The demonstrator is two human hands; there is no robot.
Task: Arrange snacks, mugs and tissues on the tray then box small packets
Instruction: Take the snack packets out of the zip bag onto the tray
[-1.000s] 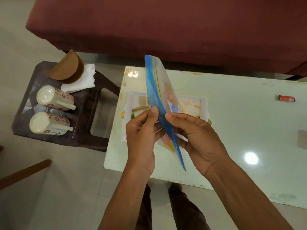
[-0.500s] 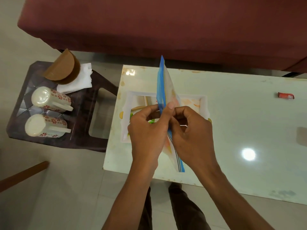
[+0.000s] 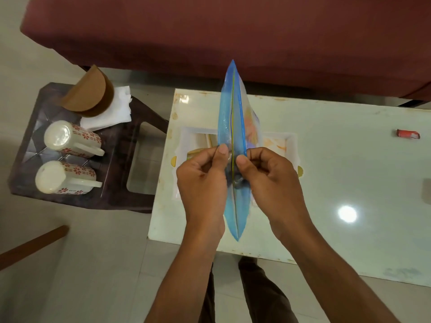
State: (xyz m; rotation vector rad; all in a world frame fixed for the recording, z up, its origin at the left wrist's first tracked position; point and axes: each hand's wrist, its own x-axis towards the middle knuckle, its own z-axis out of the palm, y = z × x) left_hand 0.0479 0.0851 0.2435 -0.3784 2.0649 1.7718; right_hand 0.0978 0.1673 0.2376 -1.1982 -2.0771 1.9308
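We count one blue snack bag (image 3: 231, 108), one white tray (image 3: 186, 136) and one small red packet (image 3: 408, 134) at the tabletop (image 3: 349, 171). We count two flowered mugs, the far mug (image 3: 72, 141) and the near mug (image 3: 65, 177), one brown tissue holder (image 3: 88, 92) and one pile of white tissues (image 3: 116, 108).

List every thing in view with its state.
Zip bag, held edge-up above the tray, seal unclear.
Left hand, pinches the bag's top strip.
Right hand, pinches the strip opposite.
Upper mug, on the stool, lying or inverted, unclear.
Lower mug, likewise.
Tissues, in the brown holder.
Tray, flat on the table.
Red packet, flat on the table.
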